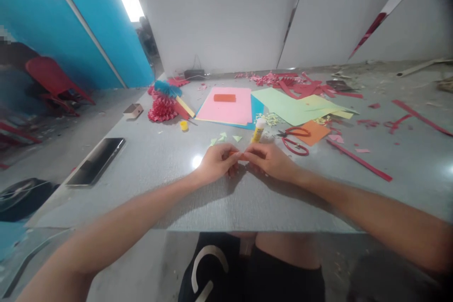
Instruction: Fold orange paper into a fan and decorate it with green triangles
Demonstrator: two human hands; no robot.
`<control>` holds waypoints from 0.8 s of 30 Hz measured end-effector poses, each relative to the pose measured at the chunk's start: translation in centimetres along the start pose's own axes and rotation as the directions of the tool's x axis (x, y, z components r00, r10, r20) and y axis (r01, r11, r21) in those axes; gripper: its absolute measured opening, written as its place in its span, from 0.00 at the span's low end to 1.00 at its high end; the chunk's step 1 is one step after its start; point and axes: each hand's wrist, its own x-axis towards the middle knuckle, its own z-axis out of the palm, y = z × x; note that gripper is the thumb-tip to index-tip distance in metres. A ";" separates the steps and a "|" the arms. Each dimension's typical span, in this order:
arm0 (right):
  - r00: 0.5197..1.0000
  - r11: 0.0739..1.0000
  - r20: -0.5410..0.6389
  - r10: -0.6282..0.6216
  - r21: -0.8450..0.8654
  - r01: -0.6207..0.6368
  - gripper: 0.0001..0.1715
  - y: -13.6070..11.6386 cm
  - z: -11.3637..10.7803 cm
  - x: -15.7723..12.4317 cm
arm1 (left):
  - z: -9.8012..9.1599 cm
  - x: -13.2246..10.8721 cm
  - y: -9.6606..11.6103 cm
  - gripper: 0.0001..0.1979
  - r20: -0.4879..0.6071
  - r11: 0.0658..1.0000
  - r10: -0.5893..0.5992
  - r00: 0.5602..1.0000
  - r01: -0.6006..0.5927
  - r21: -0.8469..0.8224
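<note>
Near the front middle of the table, my left hand (219, 159) and my right hand (268, 158) meet, both closed on one small piece of orange paper (243, 156). Fingers cover most of that piece. Just behind my right hand a glue stick (258, 130) stands upright with its white top showing. To its right lie scissors (297, 139) with red handles, partly over an orange paper sheet (313, 132). Small pale green paper triangles (237, 138) are scattered behind my left hand. The yellow glue cap (184, 126) sits farther left.
Stacked pink paper (226, 113) bears an orange paper roll (224, 97). Green sheets (290, 106) and red scraps (304, 87) spread right and back. Honeycomb-like red paper (163, 106), a small box (133, 111) and a phone (96, 162) lie left. A wall (222, 14) borders the table.
</note>
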 end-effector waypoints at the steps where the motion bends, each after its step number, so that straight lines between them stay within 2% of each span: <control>1: 1.000 1.000 -0.002 -0.001 0.001 0.001 0.19 0.0 0.0 0.0 | 0.0 0.0 0.0 0.12 0.003 1.000 0.002 1.000 -0.002 0.000; 15: 0.998 0.999 -0.046 -0.036 -0.003 0.036 0.16 0.8 0.1 -0.1 | 0.1 -0.2 -0.2 0.10 -0.008 0.999 0.028 1.000 -0.028 -0.037; 24: 1.000 0.999 0.014 -0.007 0.033 0.007 0.20 0.5 0.1 -0.3 | 0.2 -0.2 0.1 0.10 0.031 0.998 0.050 0.998 -0.049 -0.031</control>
